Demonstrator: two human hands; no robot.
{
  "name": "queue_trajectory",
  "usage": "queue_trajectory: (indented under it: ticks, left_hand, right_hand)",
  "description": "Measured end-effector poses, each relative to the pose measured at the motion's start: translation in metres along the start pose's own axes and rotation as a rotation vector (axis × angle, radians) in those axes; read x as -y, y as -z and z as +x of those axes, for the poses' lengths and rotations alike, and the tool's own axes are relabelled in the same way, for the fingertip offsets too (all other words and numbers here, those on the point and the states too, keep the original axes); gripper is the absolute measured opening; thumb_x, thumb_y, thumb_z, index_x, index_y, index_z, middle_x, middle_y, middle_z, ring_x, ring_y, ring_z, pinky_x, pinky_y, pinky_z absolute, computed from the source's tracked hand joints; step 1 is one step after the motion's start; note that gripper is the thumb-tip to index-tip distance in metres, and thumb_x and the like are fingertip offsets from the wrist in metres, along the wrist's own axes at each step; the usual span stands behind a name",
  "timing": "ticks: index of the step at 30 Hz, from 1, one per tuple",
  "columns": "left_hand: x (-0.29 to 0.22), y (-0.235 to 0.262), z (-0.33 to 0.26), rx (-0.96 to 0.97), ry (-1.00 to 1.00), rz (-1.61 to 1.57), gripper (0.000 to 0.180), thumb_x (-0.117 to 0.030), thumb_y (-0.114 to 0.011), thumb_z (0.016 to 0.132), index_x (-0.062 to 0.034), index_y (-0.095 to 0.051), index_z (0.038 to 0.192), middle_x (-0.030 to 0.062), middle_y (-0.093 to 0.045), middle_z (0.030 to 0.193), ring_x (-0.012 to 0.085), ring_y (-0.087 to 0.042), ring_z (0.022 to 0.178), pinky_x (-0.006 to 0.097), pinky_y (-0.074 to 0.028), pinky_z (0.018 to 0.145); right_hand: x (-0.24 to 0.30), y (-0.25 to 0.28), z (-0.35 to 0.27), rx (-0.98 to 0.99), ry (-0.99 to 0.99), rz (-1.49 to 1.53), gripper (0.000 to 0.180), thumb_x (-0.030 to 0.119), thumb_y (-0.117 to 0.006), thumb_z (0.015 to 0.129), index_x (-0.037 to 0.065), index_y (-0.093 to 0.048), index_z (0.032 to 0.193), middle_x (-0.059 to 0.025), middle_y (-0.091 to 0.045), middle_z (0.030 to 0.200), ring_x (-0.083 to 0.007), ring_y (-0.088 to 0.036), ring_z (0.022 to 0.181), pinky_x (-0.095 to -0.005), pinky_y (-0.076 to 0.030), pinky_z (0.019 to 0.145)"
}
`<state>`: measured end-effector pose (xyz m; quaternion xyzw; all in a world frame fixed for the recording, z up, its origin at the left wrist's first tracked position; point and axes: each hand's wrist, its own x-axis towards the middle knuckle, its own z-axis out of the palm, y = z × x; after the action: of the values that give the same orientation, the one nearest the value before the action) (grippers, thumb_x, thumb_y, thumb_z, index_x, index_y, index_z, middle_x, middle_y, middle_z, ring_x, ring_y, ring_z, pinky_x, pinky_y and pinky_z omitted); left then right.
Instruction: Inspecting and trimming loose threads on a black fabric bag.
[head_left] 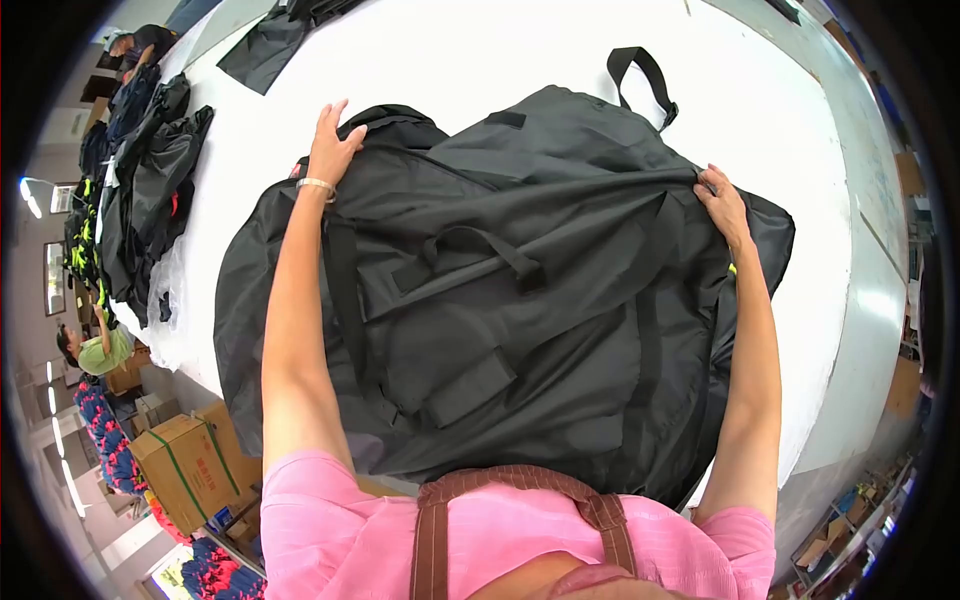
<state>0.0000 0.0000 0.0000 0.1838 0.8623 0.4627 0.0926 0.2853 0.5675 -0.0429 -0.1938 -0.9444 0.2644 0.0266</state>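
Note:
A large black fabric bag (pixel 480 350) lies spread and creased in front of me, with a sewn-on strap handle (pixel 480 240) across its middle. At its upper left edge my left hand (pixel 335 148) rests with fingers stretched out and apart. My right hand (pixel 722 200) has its fingers closed on the upper right edge, where the fabric is drawn into a taut fold. Beyond that fold lies more black fabric (pixel 560 130). A loose black strap with a buckle (pixel 645 80) loops out at the far side.
The white tabletop (pixel 800 330) carries the bag. More black pieces (pixel 265 50) lie at the far left. Dark garments or bags (pixel 150 190) are heaped along the left edge. A cardboard box (pixel 195 465) stands lower left. Two people (pixel 105 350) are off to the left.

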Motion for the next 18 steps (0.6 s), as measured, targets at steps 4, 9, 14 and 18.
queue_trajectory:
  ticks: [4, 9, 14, 18]
  left_hand:
    - [0.049, -0.012, 0.026, 0.026, 0.329, 0.910, 0.102, -0.059, -0.073, 0.068, -0.0099, -0.029, 0.147, 0.0286, -0.023, 0.149, 0.0461, -0.042, 0.126, 0.047, -0.037, 0.105]
    - [0.045, -0.005, 0.028, 0.118, 0.248, 0.610, 0.063, -0.041, -0.072, 0.076, -0.0084, -0.057, 0.128, 0.0203, -0.064, 0.115, 0.0334, -0.059, 0.112, 0.038, -0.045, 0.097]
    - [-0.021, 0.063, 0.014, -0.630, 0.191, 0.214, 0.029, -0.012, -0.059, 0.080, -0.0013, -0.069, 0.106, 0.0136, -0.066, 0.075, 0.0165, -0.058, 0.044, 0.029, -0.049, 0.047]
    - [-0.075, 0.197, -0.102, -0.764, -0.248, -0.713, 0.028, -0.004, -0.055, 0.091, -0.0019, -0.054, 0.118, 0.0179, -0.057, 0.117, 0.0324, -0.054, 0.105, 0.053, -0.057, 0.084]
  right_hand:
    - [0.013, -0.012, -0.006, 0.051, -0.065, -0.044, 0.027, 0.026, -0.060, 0.086, 0.010, -0.060, 0.108, -0.0118, -0.052, 0.132, -0.0326, -0.056, 0.112, -0.0390, -0.044, 0.093]
    - [0.023, -0.006, -0.020, 0.031, -0.133, -0.030, 0.024, 0.024, -0.057, 0.089, 0.009, -0.058, 0.108, -0.0151, -0.062, 0.111, -0.0360, -0.059, 0.102, -0.0424, -0.045, 0.086]
    - [0.054, 0.044, -0.032, -0.183, -0.086, -0.131, 0.018, 0.023, -0.055, 0.090, 0.009, -0.062, 0.100, -0.0139, -0.066, 0.094, -0.0356, -0.062, 0.093, -0.0412, -0.047, 0.080]
    - [0.083, 0.106, -0.132, -0.544, 0.276, -0.033, 0.011, 0.002, -0.056, 0.088, 0.002, -0.061, 0.098, -0.0124, -0.062, 0.092, -0.0303, -0.061, 0.081, -0.0314, -0.048, 0.074]
